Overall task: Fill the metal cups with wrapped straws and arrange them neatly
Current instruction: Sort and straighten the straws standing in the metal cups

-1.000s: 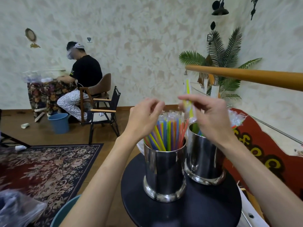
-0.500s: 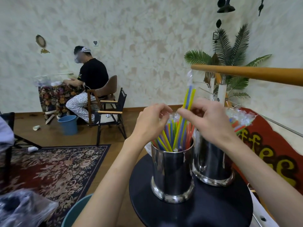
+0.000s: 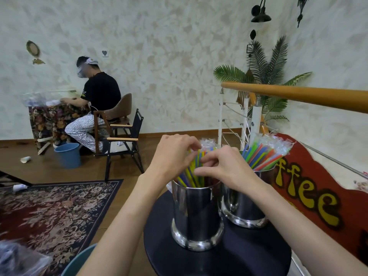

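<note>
Currently, item one: near metal cup [image 3: 197,212], lower centre of the frame, standing on the round black surface [image 3: 235,259]. It holds wrapped straws [image 3: 192,176], standing upright but loosely spread.

Item two: far metal cup [image 3: 244,208], just right of the first, touching or nearly so. Its straw bundle [image 3: 262,154] is full and fans toward the upper right.

Item three: your left hand [image 3: 171,156], grip curled among the near cup's straw tops.

Item four: your right hand [image 3: 225,168], grip pinched on the same straws from the right.

Step in hand, as judged: tidying the near cup's fill. Next move calls for gathering the strays together and levelling the tips without tipping the cup.
</note>
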Action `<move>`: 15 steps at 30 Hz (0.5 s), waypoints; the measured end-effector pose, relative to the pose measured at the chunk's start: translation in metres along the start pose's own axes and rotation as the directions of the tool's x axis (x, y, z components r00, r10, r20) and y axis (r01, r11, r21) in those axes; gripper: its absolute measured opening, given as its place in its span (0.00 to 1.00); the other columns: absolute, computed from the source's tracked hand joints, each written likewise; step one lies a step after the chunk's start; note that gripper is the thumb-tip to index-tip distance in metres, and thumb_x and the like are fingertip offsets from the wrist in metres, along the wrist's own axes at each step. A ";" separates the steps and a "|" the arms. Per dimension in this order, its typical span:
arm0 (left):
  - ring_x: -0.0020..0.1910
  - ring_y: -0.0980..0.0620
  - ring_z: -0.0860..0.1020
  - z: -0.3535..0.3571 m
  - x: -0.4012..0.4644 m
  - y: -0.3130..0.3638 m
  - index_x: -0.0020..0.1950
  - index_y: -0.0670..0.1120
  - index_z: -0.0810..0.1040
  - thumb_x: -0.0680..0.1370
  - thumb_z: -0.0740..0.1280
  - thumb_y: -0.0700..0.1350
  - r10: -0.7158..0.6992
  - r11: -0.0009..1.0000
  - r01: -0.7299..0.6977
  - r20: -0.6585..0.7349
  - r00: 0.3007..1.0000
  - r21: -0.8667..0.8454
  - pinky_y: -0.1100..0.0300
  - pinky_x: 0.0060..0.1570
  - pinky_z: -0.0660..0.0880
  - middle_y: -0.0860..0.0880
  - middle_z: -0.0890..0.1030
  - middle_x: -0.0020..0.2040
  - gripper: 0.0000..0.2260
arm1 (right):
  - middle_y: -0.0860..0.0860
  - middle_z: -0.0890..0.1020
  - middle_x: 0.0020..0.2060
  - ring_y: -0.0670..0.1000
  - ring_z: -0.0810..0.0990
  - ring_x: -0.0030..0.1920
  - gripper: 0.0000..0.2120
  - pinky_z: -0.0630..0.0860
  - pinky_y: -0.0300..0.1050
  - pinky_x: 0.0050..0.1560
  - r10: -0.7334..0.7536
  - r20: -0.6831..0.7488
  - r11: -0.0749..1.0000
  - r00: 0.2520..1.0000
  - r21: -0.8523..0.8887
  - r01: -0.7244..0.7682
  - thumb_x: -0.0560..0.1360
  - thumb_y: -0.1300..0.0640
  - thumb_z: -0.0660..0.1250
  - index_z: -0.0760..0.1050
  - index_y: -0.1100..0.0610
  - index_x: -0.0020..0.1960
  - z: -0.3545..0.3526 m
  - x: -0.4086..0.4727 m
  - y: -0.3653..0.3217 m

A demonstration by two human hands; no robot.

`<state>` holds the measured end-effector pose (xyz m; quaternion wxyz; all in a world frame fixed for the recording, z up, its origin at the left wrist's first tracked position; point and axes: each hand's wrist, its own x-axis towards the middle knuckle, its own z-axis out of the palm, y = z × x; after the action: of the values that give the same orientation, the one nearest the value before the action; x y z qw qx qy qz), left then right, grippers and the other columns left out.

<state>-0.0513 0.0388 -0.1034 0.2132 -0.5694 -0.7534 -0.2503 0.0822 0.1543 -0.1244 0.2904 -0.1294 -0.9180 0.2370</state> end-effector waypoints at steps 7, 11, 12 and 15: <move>0.61 0.51 0.74 0.012 0.001 0.004 0.63 0.57 0.78 0.82 0.66 0.45 -0.041 0.990 0.039 0.012 0.999 0.132 0.51 0.61 0.66 0.56 0.79 0.61 0.12 | 0.49 0.80 0.23 0.42 0.79 0.27 0.22 0.79 0.42 0.38 0.227 -0.065 0.963 0.972 -0.133 -0.234 0.74 0.40 0.73 0.80 0.56 0.30 -0.020 -0.006 0.013; 0.59 0.50 0.73 0.022 -0.001 0.009 0.62 0.58 0.79 0.83 0.60 0.55 -0.059 0.988 0.058 0.004 0.998 0.143 0.50 0.59 0.65 0.56 0.79 0.58 0.11 | 0.49 0.78 0.20 0.42 0.78 0.27 0.21 0.78 0.43 0.39 0.288 -0.075 0.946 0.955 -0.135 -0.296 0.73 0.39 0.73 0.78 0.56 0.34 -0.013 -0.008 0.020; 0.57 0.50 0.73 0.024 -0.001 0.010 0.61 0.58 0.79 0.82 0.60 0.59 -0.069 0.989 0.069 -0.006 0.998 0.131 0.51 0.57 0.65 0.57 0.78 0.54 0.12 | 0.50 0.78 0.21 0.43 0.79 0.29 0.19 0.79 0.45 0.42 0.289 -0.077 0.946 0.954 -0.131 -0.297 0.74 0.40 0.73 0.77 0.55 0.37 -0.010 -0.008 0.021; 0.54 0.51 0.73 0.028 0.000 0.010 0.59 0.59 0.79 0.77 0.63 0.66 -0.082 0.984 0.081 0.001 0.997 0.158 0.51 0.56 0.65 0.59 0.73 0.48 0.17 | 0.49 0.80 0.32 0.51 0.81 0.39 0.16 0.79 0.49 0.45 0.294 -0.076 0.942 0.953 -0.143 -0.302 0.75 0.42 0.72 0.73 0.53 0.43 -0.002 -0.008 0.023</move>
<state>-0.0429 0.0582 -0.1238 0.2443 -0.5205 -0.7943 -0.1959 0.0921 0.1722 -0.1381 0.2650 -0.2950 -0.8952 0.2033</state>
